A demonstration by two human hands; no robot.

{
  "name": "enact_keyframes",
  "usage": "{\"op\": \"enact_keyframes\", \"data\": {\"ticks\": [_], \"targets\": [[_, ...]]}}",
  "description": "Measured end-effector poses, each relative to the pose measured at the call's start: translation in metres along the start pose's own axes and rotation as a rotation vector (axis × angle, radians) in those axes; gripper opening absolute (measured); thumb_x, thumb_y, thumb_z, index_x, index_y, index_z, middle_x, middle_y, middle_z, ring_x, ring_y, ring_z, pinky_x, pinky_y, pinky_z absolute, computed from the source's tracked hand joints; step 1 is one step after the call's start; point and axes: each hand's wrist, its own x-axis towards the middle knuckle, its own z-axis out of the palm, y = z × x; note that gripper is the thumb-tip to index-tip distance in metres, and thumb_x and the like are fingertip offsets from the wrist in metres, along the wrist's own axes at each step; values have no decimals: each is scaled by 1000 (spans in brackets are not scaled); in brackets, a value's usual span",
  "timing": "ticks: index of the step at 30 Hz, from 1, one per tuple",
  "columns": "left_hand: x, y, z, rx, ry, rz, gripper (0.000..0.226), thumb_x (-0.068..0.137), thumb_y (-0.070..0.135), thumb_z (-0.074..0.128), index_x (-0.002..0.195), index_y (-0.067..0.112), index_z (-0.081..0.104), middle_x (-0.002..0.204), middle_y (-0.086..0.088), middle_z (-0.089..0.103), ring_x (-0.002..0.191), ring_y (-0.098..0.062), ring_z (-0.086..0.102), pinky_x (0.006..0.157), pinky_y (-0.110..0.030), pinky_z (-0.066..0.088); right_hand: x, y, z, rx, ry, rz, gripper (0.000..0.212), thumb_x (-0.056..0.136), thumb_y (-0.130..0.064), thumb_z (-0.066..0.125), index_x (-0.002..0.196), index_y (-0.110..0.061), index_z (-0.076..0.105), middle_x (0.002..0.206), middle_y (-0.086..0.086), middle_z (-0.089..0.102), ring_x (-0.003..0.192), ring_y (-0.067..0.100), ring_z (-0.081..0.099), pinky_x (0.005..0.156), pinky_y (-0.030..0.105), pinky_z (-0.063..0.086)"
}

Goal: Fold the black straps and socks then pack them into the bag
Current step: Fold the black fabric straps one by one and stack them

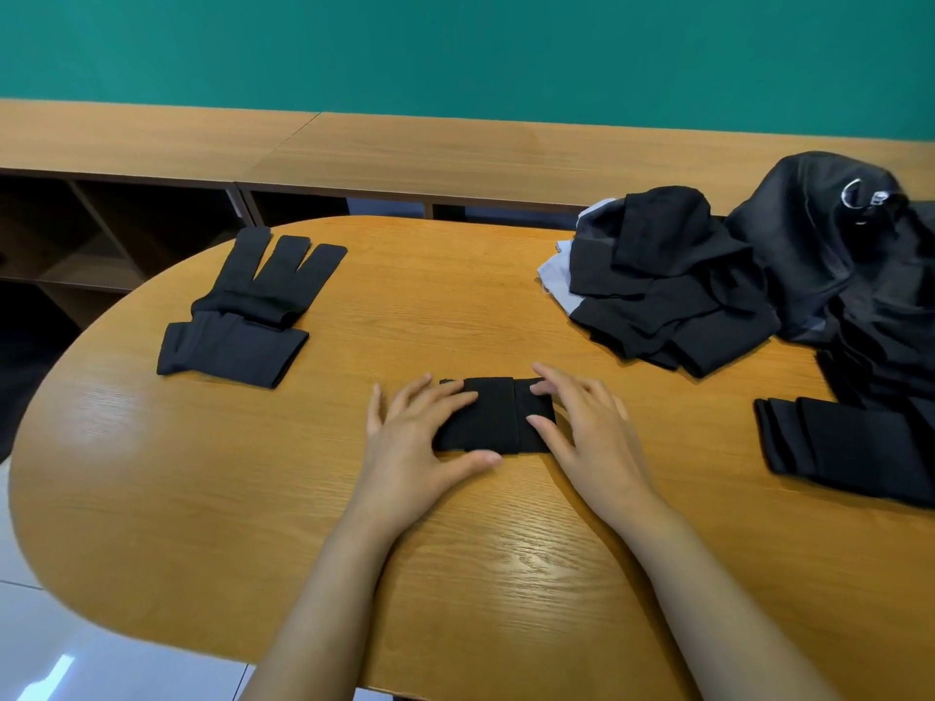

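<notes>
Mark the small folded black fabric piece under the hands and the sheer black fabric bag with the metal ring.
folded black fabric piece (493,414), head view, centre of its top layer.
sheer black fabric bag (804,245), head view, its front panel left of the ring.

Black bag (819,255) at far right running off right edge. Light cloth (554,273) lying mostly hidden under black pile (668,296). Left hand (415,447) covering left end of folded black piece (498,417).

No text, label, brand or number can be read anywhere in the view. The only possible mark is a small pale patch beside the metal ring (855,197) on the black bag (809,255) at the far right of the counter (455,306), and it is too small and blurred to make out.
</notes>
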Motion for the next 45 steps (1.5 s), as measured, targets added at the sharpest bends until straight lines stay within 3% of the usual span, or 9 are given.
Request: {"op": "enact_keyframes", "data": {"ticks": [4,8,11,16,21,24,28,34,45], "targets": [[1,1,-1,63,-74,17,75,70,79,48,135,42,51,144,22,42,143,-5,17,117,-47,-14,-1,-1,-2,21,-1,4,44,97,-33,53,140,-26,45,122,-16,59,117,3,47,104,30,33],[0,7,-4,87,-82,-14,66,79,72,40,135,39,53,143,20,46,141,-5,22,117,-46,-14,-10,-10,-11,46,-3,24,16,97,-40,49,109,-30,52,123,-13,58,116,5,48,105,36,36],[-2,11,-5,86,-79,-58,66,81,73,31,133,39,55,141,19,49,139,-7,24,117,-46,-12,-28,-17,-20,-11,-41,-95,29,96,-51,38,92,-30,58,142,-12,48,133,7,35,113,36,26],[-17,32,3,96,-36,-110,72,79,75,22,129,38,58,135,17,54,136,-10,29,117,-51,-5,-57,-25,-32,-222,-223,-240,51,95,-60,29,121,-33,65,159,-16,20,148,9,8,120,42,-2],[-32,63,17,98,-35,-124,74,78,75,19,126,39,61,130,16,56,130,-10,35,117,-54,-2,-74,-28,-46,-418,-245,-233,59,95,-57,28,133,-23,58,156,-9,32,143,14,29,118,39,3],[-33,79,26,96,-40,-108,78,78,76,15,132,39,56,132,17,54,132,-9,33,118,-53,-5,-78,-23,-56,-429,-270,-204,66,95,-57,20,139,-21,52,156,-9,32,143,12,29,119,33,-1],[-38,85,38,42,49,-168,76,87,73,13,145,32,40,141,8,49,137,-16,31,119,-50,-5,-85,-9,-74,-471,-158,-170,64,97,-56,20,132,-19,59,157,-9,30,145,13,27,121,39,11],[-37,80,39,-70,131,-221,71,92,66,14,142,27,45,135,1,54,130,-22,40,119,-50,5,-95,40,-117,-609,43,58,66,98,-57,21,128,-14,61,158,-7,28,146,22,25,118,52,9],[-36,81,41,-76,102,-212,70,91,62,15,142,26,46,137,1,53,132,-19,39,120,-47,4,-127,108,-144,-689,26,273,77,96,-59,13,128,-9,63,156,-5,32,146,21,25,118,51,5]]}}
